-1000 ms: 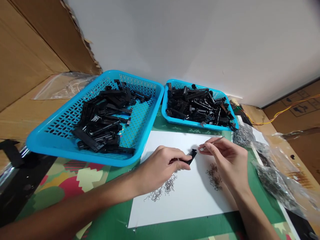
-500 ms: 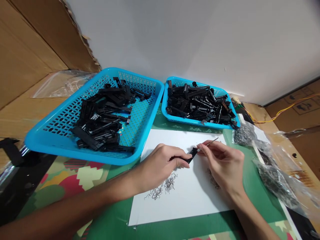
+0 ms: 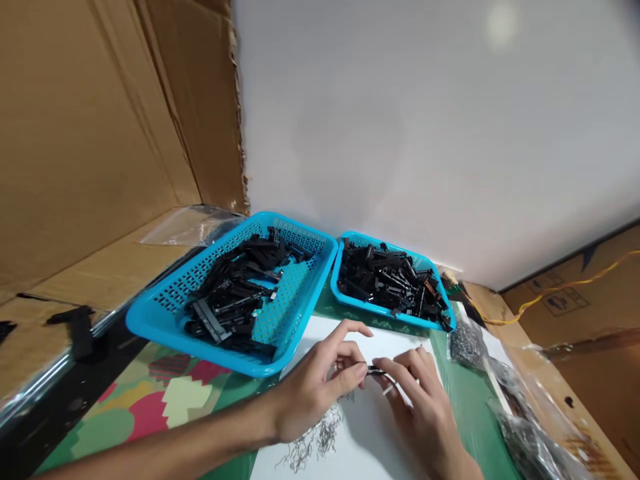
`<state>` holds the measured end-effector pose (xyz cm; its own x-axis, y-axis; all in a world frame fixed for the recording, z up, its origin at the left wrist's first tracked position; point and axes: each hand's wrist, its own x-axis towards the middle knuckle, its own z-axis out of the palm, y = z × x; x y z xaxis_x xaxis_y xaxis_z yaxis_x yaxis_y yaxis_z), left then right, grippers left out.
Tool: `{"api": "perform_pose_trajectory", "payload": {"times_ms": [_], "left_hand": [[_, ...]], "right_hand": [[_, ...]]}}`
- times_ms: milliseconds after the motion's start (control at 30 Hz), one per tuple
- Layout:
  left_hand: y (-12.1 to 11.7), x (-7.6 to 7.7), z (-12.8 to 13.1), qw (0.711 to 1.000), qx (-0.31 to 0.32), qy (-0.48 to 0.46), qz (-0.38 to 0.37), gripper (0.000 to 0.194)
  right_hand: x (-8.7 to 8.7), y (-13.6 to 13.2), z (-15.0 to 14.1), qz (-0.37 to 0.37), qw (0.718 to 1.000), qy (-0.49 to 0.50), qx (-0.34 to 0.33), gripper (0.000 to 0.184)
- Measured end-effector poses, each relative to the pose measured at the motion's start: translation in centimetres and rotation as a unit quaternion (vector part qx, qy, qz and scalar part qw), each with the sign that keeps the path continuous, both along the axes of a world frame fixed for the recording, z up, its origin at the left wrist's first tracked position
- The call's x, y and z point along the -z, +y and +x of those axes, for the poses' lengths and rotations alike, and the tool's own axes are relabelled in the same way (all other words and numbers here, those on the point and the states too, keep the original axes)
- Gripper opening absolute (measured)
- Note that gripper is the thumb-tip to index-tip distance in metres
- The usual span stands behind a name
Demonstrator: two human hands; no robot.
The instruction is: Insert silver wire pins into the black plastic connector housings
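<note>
Here, two blue baskets (image 3: 210, 353) (image 3: 390, 311) hold black parts (image 3: 260, 253).

"Can any writing be read at the spot?"
"No words, brands or numbers. The cardboard (image 3: 613, 300) at the far right does bear printed signs, though: an outlined panel (image 3: 563, 304) with a dark figure, too small to make out."
"Anything else printed on it?"
"A fainter mark (image 3: 546, 282) just beside that panel, toward its upper left, and a dark pointed shape (image 3: 592, 257) near the upper edge; neither is legible."
</note>
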<state>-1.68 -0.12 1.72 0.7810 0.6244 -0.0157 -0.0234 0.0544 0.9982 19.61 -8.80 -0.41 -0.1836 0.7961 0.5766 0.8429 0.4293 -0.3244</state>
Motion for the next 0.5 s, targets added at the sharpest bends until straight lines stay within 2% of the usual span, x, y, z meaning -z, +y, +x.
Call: {"api": "perform_pose_trajectory", "payload": {"times_ms": [67, 133, 233, 300, 367, 433, 500], "left_hand": [[-0.2, 0.1, -0.2, 1.0, -0.002, -0.012, 0.002, 0.041], [-0.3, 0.5, -0.2, 1.0, -0.027, -0.009, 0.005, 0.043], [-0.4, 0.9, 0.2, 0.997, -0.07, 0.014, 0.013, 0.04], [-0.4, 1.0, 0.4, 0.996, -0.084, 0.03, 0.015, 0.034], [-0.3, 1.0, 0.5, 0.995, -0.089, 0.039, 0.012, 0.028], [-0.4, 1.0, 0.5, 0.995, -0.085, 0.043, 0.01, 0.024], [-0.4, 1.0, 0.5, 0.995, -0.084, 0.047, 0.019, 0.022]], "right_hand": [[-0.4, 0.5, 0.1, 0.039, 0.998, -0.037, -0.015, 0.033], [-1.5, 1.7, 0.7, 0.068, 0.996, -0.06, -0.015, 0.03], [-4.2, 4.8, 2.8, 0.083, 0.992, -0.06, 0.068, 0.017], [-6.1, 7.3, 4.3, 0.042, 0.989, -0.07, 0.124, 0.014], [-7.7, 9.6, 4.9, -0.016, 0.984, -0.097, 0.151, 0.022], [-8.9, 11.4, 4.1, -0.066, 0.981, -0.116, 0.141, 0.031], [-9.7, 12.6, 1.6, -0.077, 0.986, -0.091, 0.113, 0.036]]}}
